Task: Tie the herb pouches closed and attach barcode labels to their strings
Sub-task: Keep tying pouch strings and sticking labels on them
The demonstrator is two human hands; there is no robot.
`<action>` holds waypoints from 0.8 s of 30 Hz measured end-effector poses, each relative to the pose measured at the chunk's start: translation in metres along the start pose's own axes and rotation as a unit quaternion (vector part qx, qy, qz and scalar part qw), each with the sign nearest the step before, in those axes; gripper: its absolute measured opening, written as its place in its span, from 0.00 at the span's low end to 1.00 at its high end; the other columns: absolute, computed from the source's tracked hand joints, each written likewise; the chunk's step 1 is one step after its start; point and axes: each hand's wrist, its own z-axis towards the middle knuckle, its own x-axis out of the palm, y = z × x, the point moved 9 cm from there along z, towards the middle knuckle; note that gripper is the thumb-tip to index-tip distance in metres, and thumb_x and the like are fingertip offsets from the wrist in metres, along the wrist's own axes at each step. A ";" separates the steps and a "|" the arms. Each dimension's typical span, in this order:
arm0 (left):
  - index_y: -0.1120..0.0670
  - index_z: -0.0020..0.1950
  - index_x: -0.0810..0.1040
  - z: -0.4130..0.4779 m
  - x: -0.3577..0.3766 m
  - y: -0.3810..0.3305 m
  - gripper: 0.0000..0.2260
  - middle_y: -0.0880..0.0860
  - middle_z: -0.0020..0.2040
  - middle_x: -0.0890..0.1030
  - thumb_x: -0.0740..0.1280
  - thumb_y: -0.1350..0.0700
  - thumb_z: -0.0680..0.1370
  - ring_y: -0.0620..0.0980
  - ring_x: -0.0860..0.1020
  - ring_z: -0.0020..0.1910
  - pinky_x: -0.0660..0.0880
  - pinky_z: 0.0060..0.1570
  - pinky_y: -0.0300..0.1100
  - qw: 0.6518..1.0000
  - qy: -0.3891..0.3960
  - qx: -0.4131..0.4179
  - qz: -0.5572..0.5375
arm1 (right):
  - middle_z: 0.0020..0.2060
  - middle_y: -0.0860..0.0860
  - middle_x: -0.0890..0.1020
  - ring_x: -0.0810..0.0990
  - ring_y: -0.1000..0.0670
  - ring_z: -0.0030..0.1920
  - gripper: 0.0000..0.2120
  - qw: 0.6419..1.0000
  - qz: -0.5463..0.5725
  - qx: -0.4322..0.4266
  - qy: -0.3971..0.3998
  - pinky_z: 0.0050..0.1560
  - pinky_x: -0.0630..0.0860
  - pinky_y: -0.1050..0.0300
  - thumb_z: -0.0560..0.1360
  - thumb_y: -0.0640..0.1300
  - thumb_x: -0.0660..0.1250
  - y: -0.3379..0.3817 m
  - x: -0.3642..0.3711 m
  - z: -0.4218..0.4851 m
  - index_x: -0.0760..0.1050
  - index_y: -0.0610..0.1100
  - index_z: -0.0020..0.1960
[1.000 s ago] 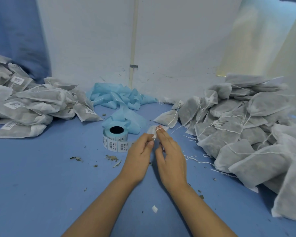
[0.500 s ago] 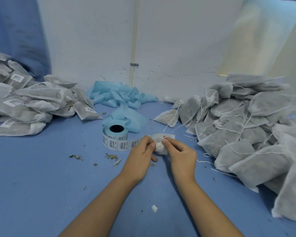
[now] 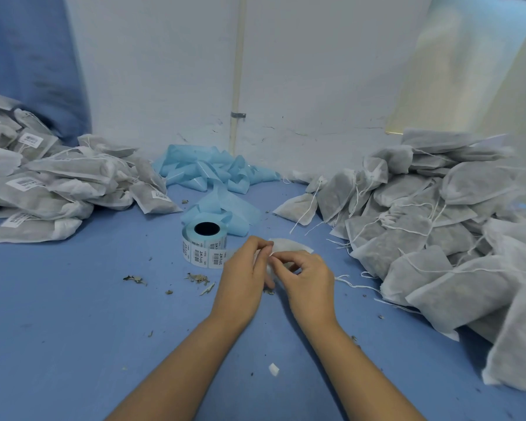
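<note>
Both hands meet at centre of the blue surface (image 3: pixel 73 314), just right of the barcode label roll (image 3: pixel 204 244). Left hand (image 3: pixel 243 281) and right hand (image 3: pixel 308 279) have fingers curled, pinching the string of one white herb pouch (image 3: pixel 289 246) lying under them. Untied pouch pile (image 3: pixel 431 226) at right, labelled pouch pile (image 3: pixel 58 183) at left, blue backing strip (image 3: pixel 213 171) heaped behind the roll.

2 hands (image 3: pixel 246 278), 1 label roll (image 3: pixel 205 247), 2 pouch piles (image 3: pixel 438 226)
</note>
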 end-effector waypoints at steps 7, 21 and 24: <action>0.56 0.46 0.74 0.000 0.005 0.007 0.06 0.46 0.39 0.84 0.60 0.63 0.81 0.40 0.81 0.35 0.75 0.34 0.31 0.980 0.014 -0.063 -0.187 | 0.38 0.55 0.78 0.76 0.60 0.35 0.09 0.990 0.127 0.045 -0.030 0.37 0.71 0.70 0.69 0.37 0.72 0.002 0.007 -0.006 0.75 0.47 0.35; 0.57 0.45 0.76 0.006 0.009 0.012 0.07 0.51 0.39 0.81 0.61 0.61 0.81 0.45 0.81 0.40 0.77 0.43 0.35 0.985 0.022 -0.064 -0.161 | 0.30 0.49 0.82 0.81 0.55 0.32 0.17 0.859 0.462 0.201 0.090 0.32 0.75 0.66 0.75 0.34 0.63 -0.008 0.025 -0.003 0.81 0.44 0.30; 0.58 0.46 0.76 0.006 0.008 0.013 0.06 0.53 0.39 0.80 0.61 0.61 0.81 0.43 0.78 0.37 0.76 0.42 0.35 0.986 0.019 -0.074 -0.148 | 0.29 0.50 0.81 0.80 0.54 0.32 0.18 0.846 0.479 0.218 0.080 0.38 0.76 0.63 0.75 0.34 0.63 -0.014 0.027 -0.002 0.79 0.45 0.28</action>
